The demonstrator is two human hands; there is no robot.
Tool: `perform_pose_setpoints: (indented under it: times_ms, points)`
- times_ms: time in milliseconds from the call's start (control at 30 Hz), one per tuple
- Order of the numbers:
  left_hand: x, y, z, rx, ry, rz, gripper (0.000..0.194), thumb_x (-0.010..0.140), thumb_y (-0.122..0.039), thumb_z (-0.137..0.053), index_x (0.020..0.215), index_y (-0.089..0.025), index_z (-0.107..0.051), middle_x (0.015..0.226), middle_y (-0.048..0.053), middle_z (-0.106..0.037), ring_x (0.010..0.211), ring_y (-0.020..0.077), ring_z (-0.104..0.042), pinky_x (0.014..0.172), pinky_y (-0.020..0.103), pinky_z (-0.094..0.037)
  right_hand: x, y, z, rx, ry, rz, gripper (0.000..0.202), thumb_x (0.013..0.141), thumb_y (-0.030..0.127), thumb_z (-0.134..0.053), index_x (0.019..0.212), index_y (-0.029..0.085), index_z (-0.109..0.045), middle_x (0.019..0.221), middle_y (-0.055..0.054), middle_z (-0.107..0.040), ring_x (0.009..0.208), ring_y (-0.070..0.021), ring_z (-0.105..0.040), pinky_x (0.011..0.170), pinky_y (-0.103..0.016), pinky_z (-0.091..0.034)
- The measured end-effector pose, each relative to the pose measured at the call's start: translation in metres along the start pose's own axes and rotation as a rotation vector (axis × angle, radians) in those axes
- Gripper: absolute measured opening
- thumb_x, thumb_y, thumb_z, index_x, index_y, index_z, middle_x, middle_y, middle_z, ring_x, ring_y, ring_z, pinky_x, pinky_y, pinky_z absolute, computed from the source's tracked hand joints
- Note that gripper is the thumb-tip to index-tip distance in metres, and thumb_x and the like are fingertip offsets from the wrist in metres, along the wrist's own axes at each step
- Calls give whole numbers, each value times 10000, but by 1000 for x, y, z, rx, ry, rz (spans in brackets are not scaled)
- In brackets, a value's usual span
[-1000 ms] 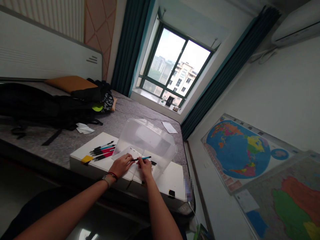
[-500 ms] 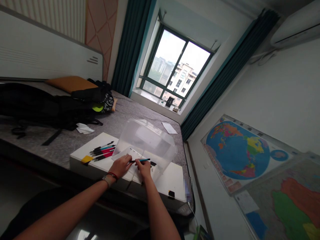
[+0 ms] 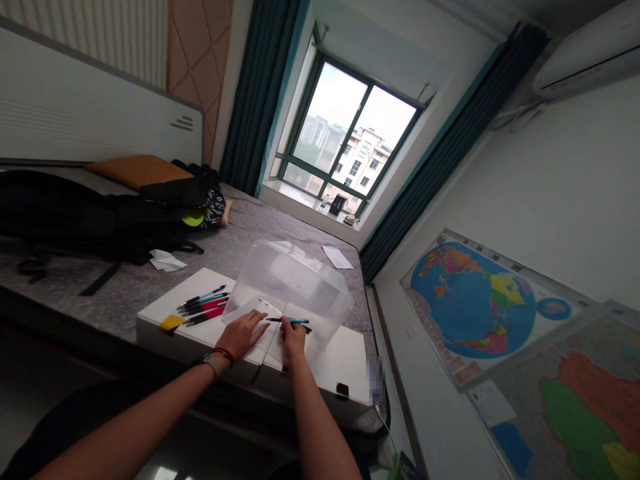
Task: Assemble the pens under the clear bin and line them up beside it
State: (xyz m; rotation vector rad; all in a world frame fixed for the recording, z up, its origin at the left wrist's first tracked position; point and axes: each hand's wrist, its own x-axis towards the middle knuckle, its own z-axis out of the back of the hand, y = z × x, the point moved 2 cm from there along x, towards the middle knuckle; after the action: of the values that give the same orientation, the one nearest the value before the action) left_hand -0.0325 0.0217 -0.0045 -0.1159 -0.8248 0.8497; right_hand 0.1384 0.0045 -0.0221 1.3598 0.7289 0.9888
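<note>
My right hand [image 3: 294,338] pinches a slim pen [image 3: 301,321] with a teal barrel and a dark front end pointing left. My left hand [image 3: 243,333] is beside it, thumb and fingers apart, holding nothing; it hovers over or rests at the near edge of a clear plastic box [image 3: 285,273]. That box stands with its translucent lid or wall raised behind both hands. Dark pens partly show just past my right fingers. Left of the box, several black, teal and red pens [image 3: 206,308] lie side by side on a white case [image 3: 200,283].
The white case sits on a grey mattress [image 3: 280,223]. A yellow-and-black tab [image 3: 171,323] is at its front left and a black tab [image 3: 343,389] at its front right. Crumpled tissue [image 3: 167,260], a black bag [image 3: 75,213] and a white paper [image 3: 337,257] lie around it.
My left hand has let go of the pen's left end and moved slightly left, its fingers opening. The pen, in my right hand, has shifted a little to the right.
</note>
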Motion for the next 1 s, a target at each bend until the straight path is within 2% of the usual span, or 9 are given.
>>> perform_pose_setpoints:
  times_ms: [133,300,600,867,1000]
  points:
    - [0,-1,0,-17,12,-22,344,964,-374,-351,1143,-244,-616,1016,68,-662,913,195,-631,750,290,-488,0,0,-1,118,37,-43,367,728,508,-642,706,143,-669,561,-4,-584,460,-106,-459,466,-222,-372]
    - [1,-2,1,3,31,-30,339,965,-363,-346,1042,-238,-652,989,71,-660,869,185,-630,729,284,-489,-2,4,-1,94,38,-50,365,735,507,-632,674,147,-658,557,-10,-586,463,-108,-468,472,-223,-376]
    - [0,1,0,6,44,-11,328,964,-380,-362,1038,-260,-658,1010,49,-643,845,169,-626,714,270,-481,-4,8,-2,140,73,-57,388,726,500,-667,633,123,-678,569,-43,-621,467,-107,-475,479,-224,-377]
    - [0,0,3,-5,60,17,267,942,-383,-406,952,-236,-628,959,49,-644,824,180,-625,687,277,-474,-1,0,0,21,83,-3,422,744,530,-640,630,128,-697,511,-31,-597,460,-120,-492,472,-223,-380]
    - [0,0,2,-8,68,11,269,926,-409,-432,1007,-243,-629,1003,53,-651,850,195,-633,699,290,-484,1,-1,2,-48,76,23,432,754,542,-624,611,141,-695,510,-32,-603,471,-130,-509,490,-226,-396]
